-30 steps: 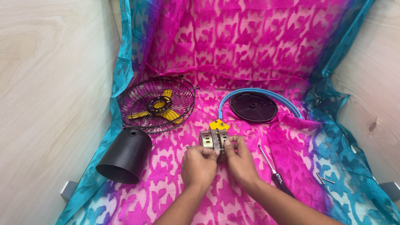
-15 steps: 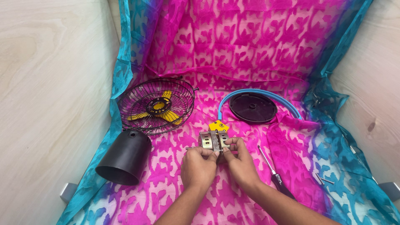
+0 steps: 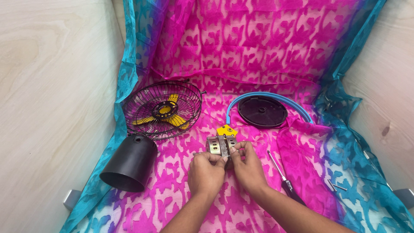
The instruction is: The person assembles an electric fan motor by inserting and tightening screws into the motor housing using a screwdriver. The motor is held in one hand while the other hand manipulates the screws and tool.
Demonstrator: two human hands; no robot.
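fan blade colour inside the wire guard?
Yellow fan blades inside the black wire guard, seen in the head view.

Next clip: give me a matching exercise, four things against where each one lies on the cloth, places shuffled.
Things:
1. fan cage
2. black cup
3. screwdriver
4. black disc

Places:
A. inside the blue ring
B. right of the right hand
C. on its side, front left
D. back left, yellow blades inside

Pairs: 1-D, 2-C, 3-B, 4-A
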